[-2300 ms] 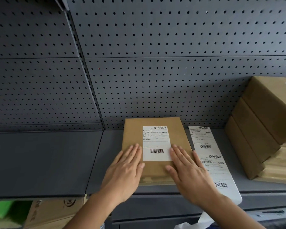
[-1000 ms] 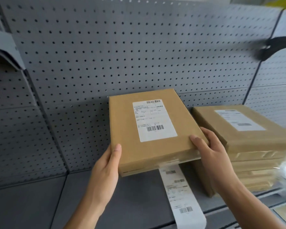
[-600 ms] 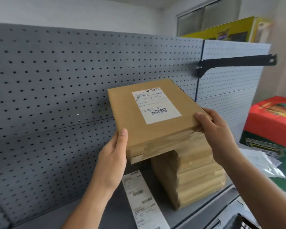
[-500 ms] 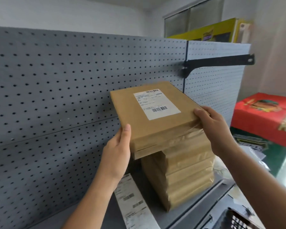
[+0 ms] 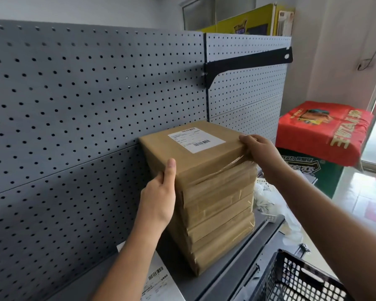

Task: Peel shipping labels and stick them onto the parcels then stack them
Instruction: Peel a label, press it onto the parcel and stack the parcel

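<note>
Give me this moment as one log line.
stage: stacking | top parcel: labelled, on stack | left hand: grips left side | right hand: grips right corner

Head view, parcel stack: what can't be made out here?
All head view.
Label on the top parcel: print too small to read.
Lower parcels: top faces covered by the parcels above.
Left hand: fingers hidden behind the top parcel; only the thumb shows.
Label strip: cut by the bottom edge, crossed by the left forearm.
Black basket: contents cut off by the bottom edge.
</note>
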`<action>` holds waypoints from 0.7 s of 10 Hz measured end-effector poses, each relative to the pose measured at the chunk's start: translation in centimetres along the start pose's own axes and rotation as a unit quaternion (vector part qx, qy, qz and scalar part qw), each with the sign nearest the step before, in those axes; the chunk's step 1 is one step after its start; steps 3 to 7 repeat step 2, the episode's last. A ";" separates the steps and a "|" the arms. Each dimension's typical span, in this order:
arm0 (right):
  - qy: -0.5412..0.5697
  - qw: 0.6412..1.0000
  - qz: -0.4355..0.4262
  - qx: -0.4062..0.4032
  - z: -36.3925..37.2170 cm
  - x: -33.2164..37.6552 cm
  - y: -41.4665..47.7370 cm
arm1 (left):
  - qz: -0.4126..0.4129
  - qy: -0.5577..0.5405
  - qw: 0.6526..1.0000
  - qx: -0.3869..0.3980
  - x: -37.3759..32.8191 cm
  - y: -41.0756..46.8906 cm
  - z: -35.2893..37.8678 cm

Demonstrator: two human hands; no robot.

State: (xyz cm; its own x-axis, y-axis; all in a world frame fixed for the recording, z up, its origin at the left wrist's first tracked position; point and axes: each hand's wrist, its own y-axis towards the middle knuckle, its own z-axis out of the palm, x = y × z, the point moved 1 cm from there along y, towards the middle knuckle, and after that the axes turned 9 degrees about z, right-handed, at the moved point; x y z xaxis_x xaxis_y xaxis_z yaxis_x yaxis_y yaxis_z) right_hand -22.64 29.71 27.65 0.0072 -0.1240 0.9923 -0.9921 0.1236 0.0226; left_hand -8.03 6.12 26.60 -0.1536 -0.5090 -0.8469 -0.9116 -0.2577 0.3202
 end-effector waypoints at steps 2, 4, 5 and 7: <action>-0.011 1.000 -0.009 0.005 -0.5 -0.3 0.1 | -0.016 -0.027 0.999 0.007 0.6 0.0 0.0; -0.011 1.000 -0.009 0.005 -0.5 -0.3 0.1 | -0.016 -0.027 0.999 0.007 0.6 0.0 0.0; -0.011 1.000 -0.009 0.005 -0.5 -0.3 0.1 | -0.016 -0.027 0.999 0.007 0.6 0.0 0.0; -0.011 1.000 -0.009 0.005 -0.5 -0.3 0.1 | -0.016 -0.027 0.999 0.007 0.6 0.0 0.0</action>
